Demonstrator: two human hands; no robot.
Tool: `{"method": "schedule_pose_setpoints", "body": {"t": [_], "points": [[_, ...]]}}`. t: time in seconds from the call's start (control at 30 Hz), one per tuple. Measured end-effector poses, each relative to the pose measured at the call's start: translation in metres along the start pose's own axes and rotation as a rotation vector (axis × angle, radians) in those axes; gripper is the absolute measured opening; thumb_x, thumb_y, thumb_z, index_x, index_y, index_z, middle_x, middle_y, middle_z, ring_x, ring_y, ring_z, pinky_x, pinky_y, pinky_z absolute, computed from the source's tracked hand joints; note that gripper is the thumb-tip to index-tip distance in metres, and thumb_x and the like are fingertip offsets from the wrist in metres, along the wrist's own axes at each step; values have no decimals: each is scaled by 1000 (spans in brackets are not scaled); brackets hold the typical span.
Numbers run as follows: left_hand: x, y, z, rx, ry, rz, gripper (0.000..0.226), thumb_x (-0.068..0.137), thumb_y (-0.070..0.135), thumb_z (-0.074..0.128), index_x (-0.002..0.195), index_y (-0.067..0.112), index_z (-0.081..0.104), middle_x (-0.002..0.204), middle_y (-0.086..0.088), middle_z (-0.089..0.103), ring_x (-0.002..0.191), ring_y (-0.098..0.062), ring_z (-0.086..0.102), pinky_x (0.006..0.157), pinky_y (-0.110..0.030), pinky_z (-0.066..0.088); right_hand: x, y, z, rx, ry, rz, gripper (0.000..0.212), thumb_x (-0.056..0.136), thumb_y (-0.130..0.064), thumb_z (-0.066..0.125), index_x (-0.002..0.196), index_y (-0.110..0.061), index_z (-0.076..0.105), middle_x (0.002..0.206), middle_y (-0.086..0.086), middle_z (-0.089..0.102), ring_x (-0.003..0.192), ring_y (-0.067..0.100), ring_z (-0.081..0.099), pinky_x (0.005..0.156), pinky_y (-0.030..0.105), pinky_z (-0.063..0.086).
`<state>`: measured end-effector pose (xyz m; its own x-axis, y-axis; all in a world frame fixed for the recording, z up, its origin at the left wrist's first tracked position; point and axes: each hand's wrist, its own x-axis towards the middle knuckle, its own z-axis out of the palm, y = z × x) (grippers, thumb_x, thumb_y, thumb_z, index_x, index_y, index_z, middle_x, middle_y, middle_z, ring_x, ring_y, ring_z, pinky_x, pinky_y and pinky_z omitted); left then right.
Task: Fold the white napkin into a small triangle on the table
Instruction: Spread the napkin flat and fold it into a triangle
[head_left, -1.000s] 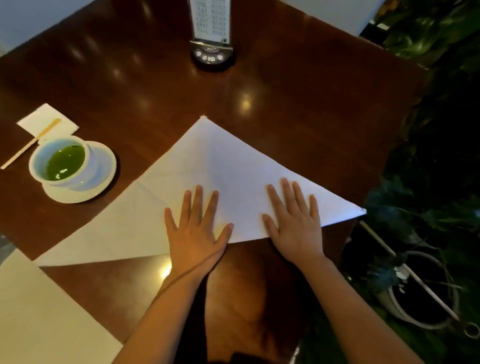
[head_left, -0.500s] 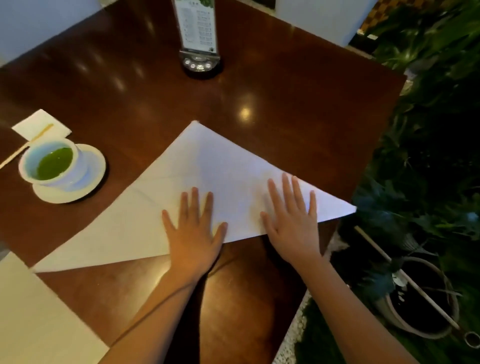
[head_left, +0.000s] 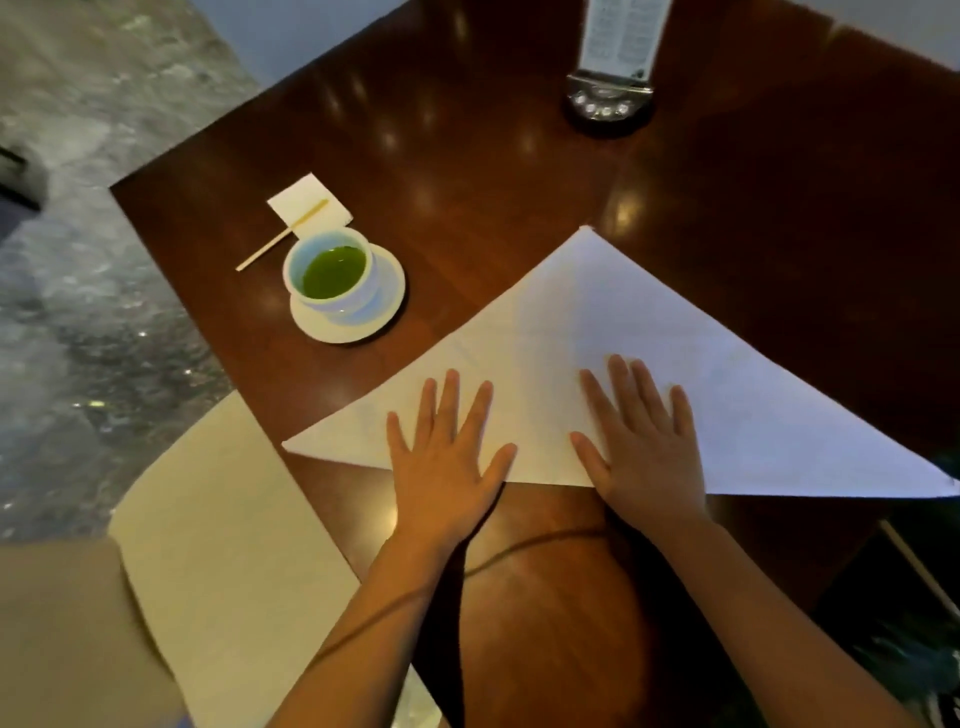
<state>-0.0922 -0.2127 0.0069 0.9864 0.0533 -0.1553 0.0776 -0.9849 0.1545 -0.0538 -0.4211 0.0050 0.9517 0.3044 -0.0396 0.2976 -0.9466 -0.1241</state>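
Note:
The white napkin lies flat on the dark wooden table as one large triangle, its apex pointing away from me and its long folded edge nearest me. My left hand rests palm down with fingers spread on the left part of that near edge. My right hand presses flat the same way on the middle of the edge. Neither hand grips anything. The napkin's right corner reaches the table's right edge.
A white cup of green tea on a saucer stands left of the napkin. Behind it lie a small white card and a wooden stick. A menu stand is at the far side. A pale cushioned seat sits lower left.
The view has swung to the left, so the table and napkin sit further right in the frame. Both hands stay flat on the napkin's near edge, much as before.

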Motion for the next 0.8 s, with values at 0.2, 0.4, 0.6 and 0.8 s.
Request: {"method": "schedule_pose_setpoints", "body": {"t": [0.2,0.4,0.6,0.8], "points": [[-21,-64,-12,-4,4,-166,77,80,81,17,147,46,2,158,0,-11,144,-24,-14,109,-61,-6,3,-1,1,-27,-52,1,77,85,-68,21,149,-26,16,156,9,14,142,32,12,110,59,12],[-21,-48,-21,-60,48,-247,81,78,82,15,148,42,5,159,-6,-9,144,-24,-12,107,-64,-8,0,-11,-1,-8,-61,-36,83,82,-74,17,149,-25,17,156,12,13,141,36,13,107,63,13],[27,59,-11,-120,190,-9,63,94,54,16,148,22,23,157,-9,16,144,-28,12,109,-58,-2,56,-5,-12,51,118,-3,59,93,-48,20,144,-20,31,151,12,29,139,33,24,108,58,16],[42,80,25,-68,160,-31,71,85,64,32,146,28,29,156,-7,23,143,-30,13,107,-65,2,119,26,-10,-28,-29,-146,67,89,-54,2,148,-26,11,158,5,7,144,25,1,112,49,-4]]}}
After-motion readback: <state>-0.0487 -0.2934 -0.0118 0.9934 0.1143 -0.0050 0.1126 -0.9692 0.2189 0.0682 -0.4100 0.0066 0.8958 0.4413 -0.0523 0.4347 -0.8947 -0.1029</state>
